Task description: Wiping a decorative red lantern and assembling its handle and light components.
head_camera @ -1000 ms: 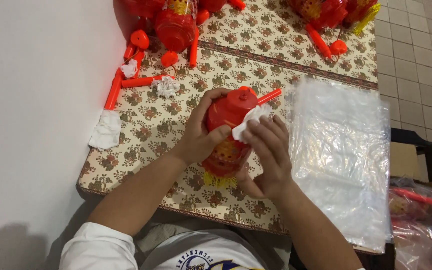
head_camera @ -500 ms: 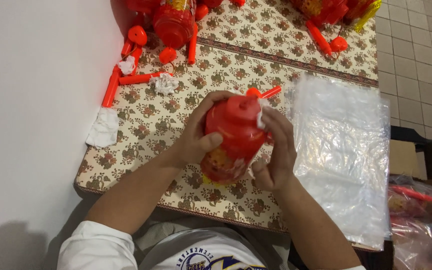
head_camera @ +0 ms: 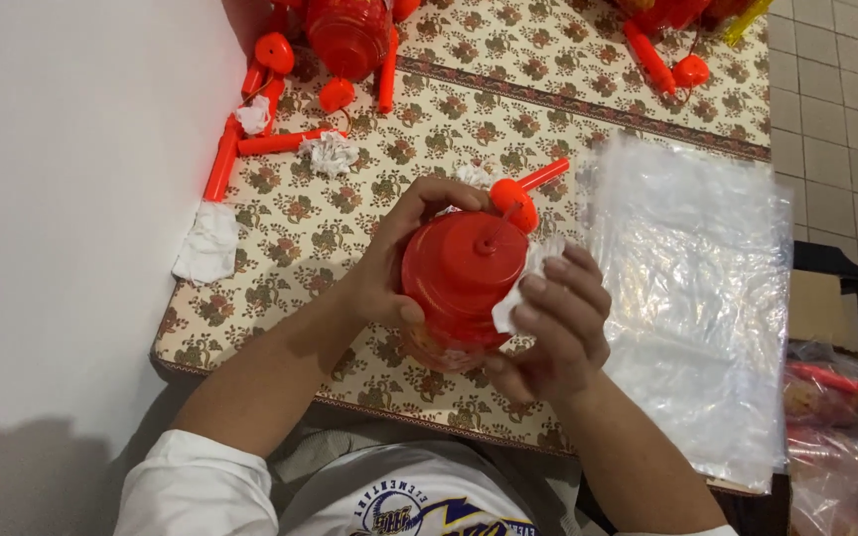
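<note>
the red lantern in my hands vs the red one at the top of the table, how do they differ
The held lantern is gripped by the left hand and right hand, lifted above the table's near edge; the far lantern rests untouched on the patterned tablecloth. The held lantern shows whole, the far lantern is cut off by the frame. Both are red plastic.

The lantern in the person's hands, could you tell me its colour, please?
Bright red lantern, held by both hands; clearest in the head view.

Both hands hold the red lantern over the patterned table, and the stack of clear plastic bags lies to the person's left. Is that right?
Not quite. In the head view the left hand and right hand do hold the red lantern over the patterned table, but the clear plastic bags lie to the person's right.
</note>
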